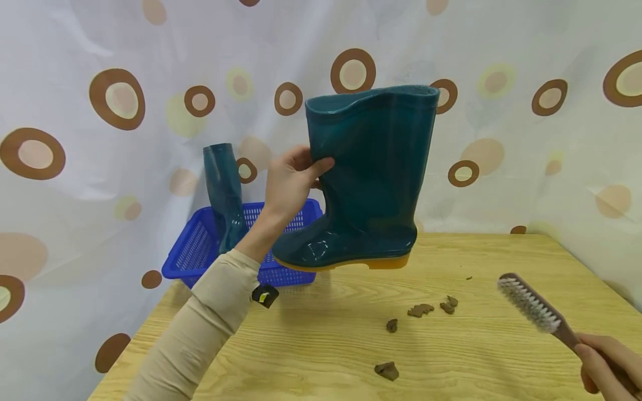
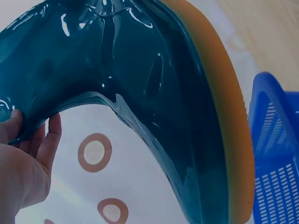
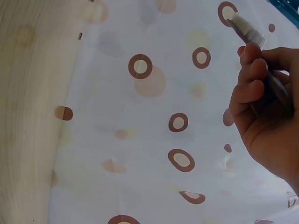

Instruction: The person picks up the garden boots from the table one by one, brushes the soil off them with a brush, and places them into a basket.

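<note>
A dark teal rain boot [image 1: 373,178] with a yellow-orange sole hangs upright above the table, its toe toward the left. My left hand [image 1: 292,181] grips the front of its shaft, thumb on the near side. In the left wrist view the boot [image 2: 154,93] fills much of the picture, with the hand [image 2: 28,163] pinching its edge. At the lower right my right hand [image 1: 609,362] holds a scrub brush [image 1: 536,306] by the handle, its pale bristles angled up and left, apart from the boot. Curled fingers of the right hand [image 3: 268,98] wrap that handle in the right wrist view.
A blue plastic basket [image 1: 188,253] stands at the table's back left, with a second teal boot [image 1: 224,189] upright in it. Several brown clumps, one a larger piece [image 1: 387,370], lie on the wooden table [image 1: 311,356]. A patterned white curtain [image 1: 150,67] hangs behind.
</note>
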Demonstrator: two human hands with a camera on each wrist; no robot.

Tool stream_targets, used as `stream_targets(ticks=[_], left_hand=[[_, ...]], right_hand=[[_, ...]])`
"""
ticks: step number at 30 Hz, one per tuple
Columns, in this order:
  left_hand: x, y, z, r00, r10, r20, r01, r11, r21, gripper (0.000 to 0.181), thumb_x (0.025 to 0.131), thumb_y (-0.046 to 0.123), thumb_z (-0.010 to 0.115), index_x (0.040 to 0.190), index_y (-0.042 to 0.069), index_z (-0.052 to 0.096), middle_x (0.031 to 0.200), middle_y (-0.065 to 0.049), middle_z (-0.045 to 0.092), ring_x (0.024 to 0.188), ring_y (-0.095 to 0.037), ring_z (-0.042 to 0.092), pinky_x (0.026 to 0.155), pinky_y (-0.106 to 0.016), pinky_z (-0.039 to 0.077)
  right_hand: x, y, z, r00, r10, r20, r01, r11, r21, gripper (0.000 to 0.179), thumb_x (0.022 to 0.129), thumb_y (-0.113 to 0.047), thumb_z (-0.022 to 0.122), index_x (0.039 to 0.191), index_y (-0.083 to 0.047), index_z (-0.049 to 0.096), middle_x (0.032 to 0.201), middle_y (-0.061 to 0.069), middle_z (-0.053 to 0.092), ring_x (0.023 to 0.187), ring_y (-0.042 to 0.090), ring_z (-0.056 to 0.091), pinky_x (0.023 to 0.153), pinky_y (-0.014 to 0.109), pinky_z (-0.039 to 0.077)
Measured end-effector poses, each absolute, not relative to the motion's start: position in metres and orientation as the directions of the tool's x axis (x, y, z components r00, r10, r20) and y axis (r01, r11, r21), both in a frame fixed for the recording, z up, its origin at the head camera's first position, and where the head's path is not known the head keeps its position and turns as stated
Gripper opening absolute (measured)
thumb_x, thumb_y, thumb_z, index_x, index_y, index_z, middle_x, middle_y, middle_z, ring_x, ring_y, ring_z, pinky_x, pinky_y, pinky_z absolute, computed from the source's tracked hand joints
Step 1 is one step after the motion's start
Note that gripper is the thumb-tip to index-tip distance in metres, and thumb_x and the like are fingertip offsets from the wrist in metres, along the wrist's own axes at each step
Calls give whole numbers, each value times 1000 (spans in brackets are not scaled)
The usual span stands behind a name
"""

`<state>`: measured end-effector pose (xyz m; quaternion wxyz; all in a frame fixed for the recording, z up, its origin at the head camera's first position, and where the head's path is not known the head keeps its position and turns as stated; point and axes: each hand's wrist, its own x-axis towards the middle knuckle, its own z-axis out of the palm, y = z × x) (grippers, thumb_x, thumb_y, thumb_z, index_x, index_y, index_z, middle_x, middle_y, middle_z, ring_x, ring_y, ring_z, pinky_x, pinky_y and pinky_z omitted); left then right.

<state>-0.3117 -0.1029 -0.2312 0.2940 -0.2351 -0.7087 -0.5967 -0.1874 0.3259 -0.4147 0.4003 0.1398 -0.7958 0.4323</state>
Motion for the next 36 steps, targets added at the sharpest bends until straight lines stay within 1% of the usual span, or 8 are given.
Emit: stream_targets(ticks=[2, 6, 11, 15, 19, 26, 32, 36], left_hand=[[-314, -109, -228, -716, -31, 697, 681, 185, 708, 30, 93, 20, 70, 119, 6, 70, 109, -11, 74, 93, -20, 72, 75, -32, 62], [-319, -121, -221, -716, -57, 696, 674, 204, 710, 29, 93, 19, 70, 119, 6, 70, 110, -12, 74, 94, -20, 72, 73, -30, 62], [-326, -138, -214, -707, -88, 702, 662, 265, 701, 29, 93, 18, 70, 119, 5, 70, 110, -13, 74, 94, -20, 72, 69, -28, 61], [-331, -153, -213, -718, -115, 686, 626, 323, 709, 29, 94, 20, 69, 119, 6, 70, 111, -13, 74, 95, -19, 71, 70, -26, 61], [-336, -167, -213, -732, -139, 667, 585, 374, 720, 29, 94, 21, 68, 119, 6, 70, 112, -14, 73, 94, -19, 70, 70, -23, 59], [-342, -183, -217, -755, -172, 633, 515, 442, 734, 30, 96, 24, 66, 120, 7, 69, 114, -14, 72, 95, -20, 70, 72, -22, 59], [-347, -186, -218, -752, -181, 633, 479, 509, 715, 28, 97, 25, 65, 118, 8, 70, 110, -14, 73, 88, -17, 67, 67, -20, 54], [-350, -189, -219, -750, -206, 628, 446, 544, 711, 26, 97, 24, 65, 117, 8, 71, 109, -13, 73, 89, -18, 66, 71, -24, 53]], right_hand=[[-189, 329, -417, -644, 134, 753, -574, 567, -591, 74, 90, 23, 46, 96, -50, 60, 50, -18, 41, 28, 3, 25, 28, 18, 19], [-192, 334, -421, -653, 112, 749, -561, 593, -578, 73, 91, 21, 46, 95, -50, 58, 49, -18, 39, 27, 3, 26, 27, 18, 19], [-194, 343, -426, -688, 122, 715, -513, 616, -598, 74, 93, 17, 46, 93, -56, 53, 49, -16, 39, 28, 5, 24, 28, 22, 18], [-196, 349, -432, -709, 130, 693, -468, 648, -601, 71, 96, 11, 47, 93, -60, 47, 51, -16, 39, 30, 5, 25, 30, 24, 19], [-198, 354, -436, -721, 141, 679, -445, 657, -608, 69, 98, 7, 48, 93, -62, 46, 52, -16, 40, 31, 5, 25, 30, 25, 19], [-198, 360, -437, -707, 115, 698, -462, 672, -579, 72, 97, 9, 48, 95, -62, 44, 53, -18, 40, 32, 2, 26, 30, 23, 19], [-200, 367, -439, -681, 80, 728, -499, 677, -541, 76, 95, 13, 48, 98, -63, 44, 53, -20, 40, 33, -1, 28, 30, 19, 21], [-200, 370, -440, -684, 86, 724, -494, 676, -547, 75, 96, 12, 48, 97, -63, 44, 53, -21, 41, 32, -1, 28, 30, 19, 21]])
